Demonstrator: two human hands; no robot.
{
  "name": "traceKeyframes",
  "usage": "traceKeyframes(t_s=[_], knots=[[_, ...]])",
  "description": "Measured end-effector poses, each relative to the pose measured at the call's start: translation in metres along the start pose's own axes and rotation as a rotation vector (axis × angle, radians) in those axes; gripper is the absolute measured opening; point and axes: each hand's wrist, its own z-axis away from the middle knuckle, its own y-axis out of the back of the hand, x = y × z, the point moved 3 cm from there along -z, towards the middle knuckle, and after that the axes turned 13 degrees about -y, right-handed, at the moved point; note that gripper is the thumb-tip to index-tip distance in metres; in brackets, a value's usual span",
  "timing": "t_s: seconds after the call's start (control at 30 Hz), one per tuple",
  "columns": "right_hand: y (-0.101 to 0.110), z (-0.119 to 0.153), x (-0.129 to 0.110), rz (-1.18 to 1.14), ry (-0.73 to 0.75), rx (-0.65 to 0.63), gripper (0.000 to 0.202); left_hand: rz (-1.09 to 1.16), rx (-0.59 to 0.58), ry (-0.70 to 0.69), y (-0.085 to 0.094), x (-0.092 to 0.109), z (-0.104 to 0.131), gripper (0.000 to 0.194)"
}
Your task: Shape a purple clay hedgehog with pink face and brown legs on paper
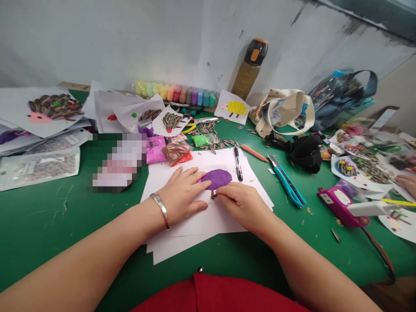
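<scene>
A flat purple clay oval (217,179) is stuck on white paper (191,223) in front of me. Short brown clay strips (212,194) stick out below it. My left hand (183,193) lies flat on the paper, fingers spread, with fingertips touching the oval's left edge. Just right of the strips, my right hand (242,201) is closed in a pinch, its fingertips on a small brown clay piece at their lower end. Much of that piece is hidden by the fingers. A black pen (238,164) rests on the paper beyond my right hand.
A blue cutter knife (286,181) and an orange stick (255,153) lie to the right. Behind the paper are clay packets (177,151), sunflower seeds (208,128) and scissors (206,120). A magenta glue gun or power block (344,207) sits farther right, near another person's hand (407,185).
</scene>
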Motion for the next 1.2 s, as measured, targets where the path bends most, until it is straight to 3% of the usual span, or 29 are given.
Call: traceKeyframes(t_s=[1.2], knots=[[0.0019,0.0015,0.0,0.087,0.012,-0.016,0.023,-0.005,0.007,-0.012,0.0,-0.0001,-0.0004,0.049]])
